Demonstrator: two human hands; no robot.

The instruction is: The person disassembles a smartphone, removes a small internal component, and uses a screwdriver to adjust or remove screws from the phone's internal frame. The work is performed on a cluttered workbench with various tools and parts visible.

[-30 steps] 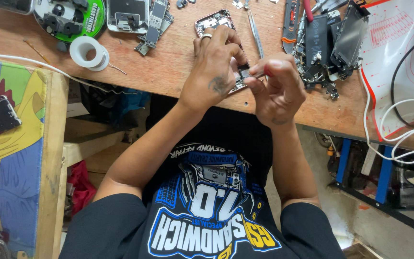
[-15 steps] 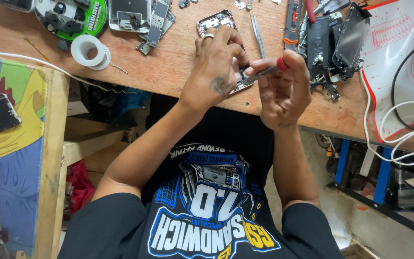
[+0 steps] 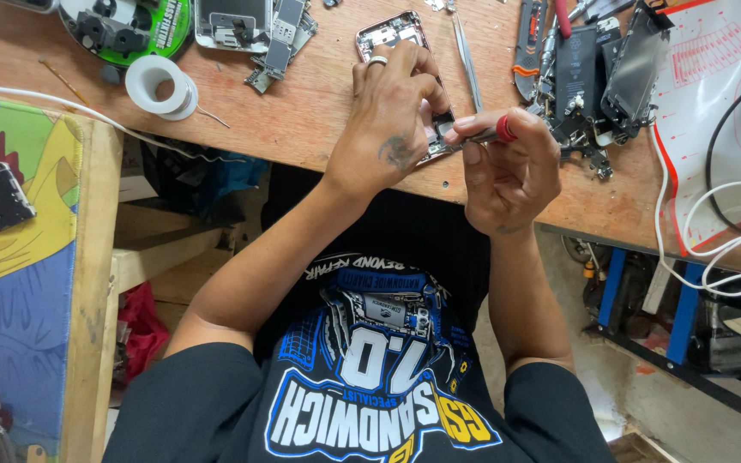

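Note:
My left hand, with a ring on one finger, presses down on an opened phone chassis lying on the wooden bench and covers its lower half. Just to the right, my right hand pinches a small screwdriver with a red cap. The tip of the screwdriver points left into the chassis under my left fingers. Both hands touch at the chassis edge near the bench's front edge.
Metal tweezers lie right of the chassis. A white tape roll, a green-ringed holder and circuit boards sit to the left. Stripped phone parts, a white work mat and white cables fill the right.
My right hand has turned and lifted slightly, and the screwdriver's red cap has come into sight between its fingers. My left hand stays on the chassis.

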